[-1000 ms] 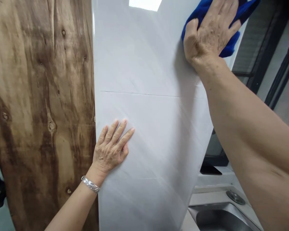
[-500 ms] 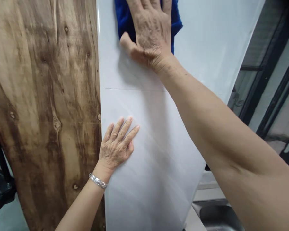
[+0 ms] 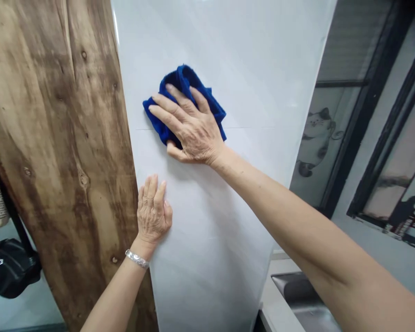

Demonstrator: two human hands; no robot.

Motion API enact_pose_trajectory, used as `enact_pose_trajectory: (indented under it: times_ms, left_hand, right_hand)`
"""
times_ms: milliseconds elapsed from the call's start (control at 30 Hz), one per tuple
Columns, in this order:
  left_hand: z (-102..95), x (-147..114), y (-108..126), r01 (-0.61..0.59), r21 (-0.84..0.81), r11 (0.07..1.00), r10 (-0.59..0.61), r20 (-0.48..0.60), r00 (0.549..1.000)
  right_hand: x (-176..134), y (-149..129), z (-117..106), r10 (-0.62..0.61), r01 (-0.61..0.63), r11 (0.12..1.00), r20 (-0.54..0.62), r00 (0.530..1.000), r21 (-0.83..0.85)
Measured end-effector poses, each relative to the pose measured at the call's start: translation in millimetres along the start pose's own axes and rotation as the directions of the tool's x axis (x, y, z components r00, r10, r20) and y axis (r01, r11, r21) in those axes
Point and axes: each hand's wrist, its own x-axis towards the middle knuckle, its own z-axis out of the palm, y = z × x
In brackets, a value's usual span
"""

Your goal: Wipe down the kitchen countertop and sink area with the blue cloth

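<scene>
A folded blue cloth point(image 3: 186, 76) is pressed flat on the white glossy wall panel point(image 3: 256, 60). My right hand point(image 3: 195, 131) lies over it with fingers spread, holding it against the surface; the thumb sticks out past the cloth's lower edge. Lower and to the left, my left hand point(image 3: 154, 214) rests on the same panel near its left edge. Its fingers are stretched upward and fairly close together, with nothing in them. A silver bracelet point(image 3: 137, 259) circles the left wrist.
Brown knotted wood panelling point(image 3: 62, 184) borders the white panel on the left. A black bag point(image 3: 10, 267) hangs at the far left. To the lower right is a metal sink point(image 3: 311, 304), and a dark-framed window with a cat picture point(image 3: 314, 138) stands above it.
My right hand and the cloth have come down the panel from the top of the view. The left hand's fingers have drawn closer together. The view has shifted, showing more of the window.
</scene>
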Motion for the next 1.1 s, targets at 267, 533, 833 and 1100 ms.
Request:
enact_pose_trajectory:
  times_ms: [267,533,833,1100]
  left_hand:
    - [-11.7,-50.6,19.6,0.163,-0.222,0.961,-0.161,0.027,0.987]
    - [-40.7,-18.2,40.5,0.212,-0.347,0.914,-0.260,-0.096,0.961]
    - [-36.2,0.0,83.7,-0.380,-0.278,0.882,0.469,0.455,0.757]
    - [-30.4,-6.2,82.0,-0.338,-0.242,0.909,0.415,0.468,0.780]
  right_hand:
    - [-50.7,-42.9,17.2,0.037,-0.036,0.999,-0.056,0.998,0.011]
    - [-134.1,-106.0,57.3,-0.120,0.123,0.984,-0.031,0.992,0.127]
    - [-240.1,-123.8,100.3,-0.280,0.273,0.931,-0.004,0.960,0.242]
    - [-303.9,-78.4,49.7,-0.380,0.354,0.908,0.083,0.921,0.223]
